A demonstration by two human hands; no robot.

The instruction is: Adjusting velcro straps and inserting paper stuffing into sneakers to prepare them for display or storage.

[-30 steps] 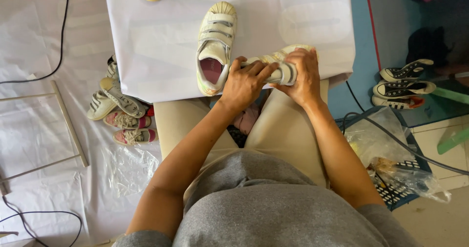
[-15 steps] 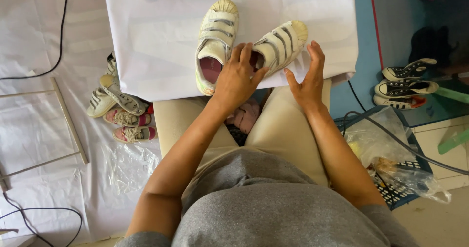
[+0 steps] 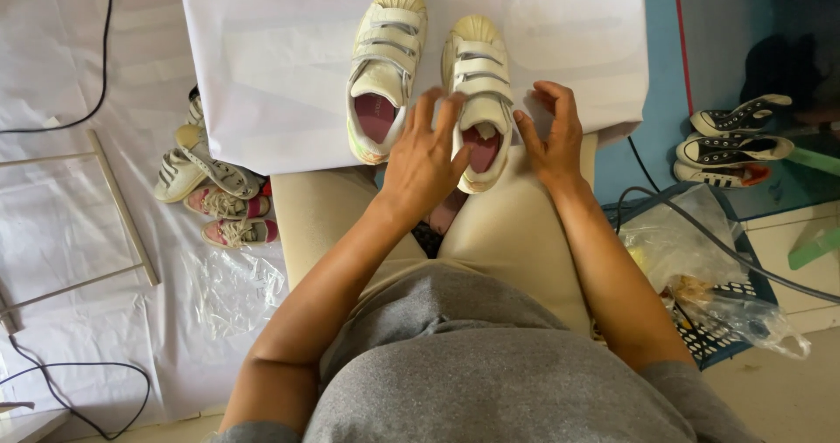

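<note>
Two small cream strap shoes with pink insoles lie side by side, toes away from me, on a white paper sheet [image 3: 280, 58]. The left shoe [image 3: 385, 66] lies untouched. My left hand [image 3: 424, 158] rests with spread fingers on the heel end of the right shoe [image 3: 479, 84]. My right hand [image 3: 553, 137] hovers just right of that shoe, fingers apart, palm toward it, holding nothing. My knees in beige trousers sit under the sheet's near edge.
A heap of small shoes [image 3: 214, 189] lies on the floor at the left, by a metal frame [image 3: 122, 207] and cables. Black-and-white sneakers [image 3: 731, 141] sit at the right. A basket with plastic bags [image 3: 709, 277] stands by my right leg.
A second ago both hands held the right shoe sideways above my lap. It now lies flat and straight beside the left shoe, and my right hand has let go.
</note>
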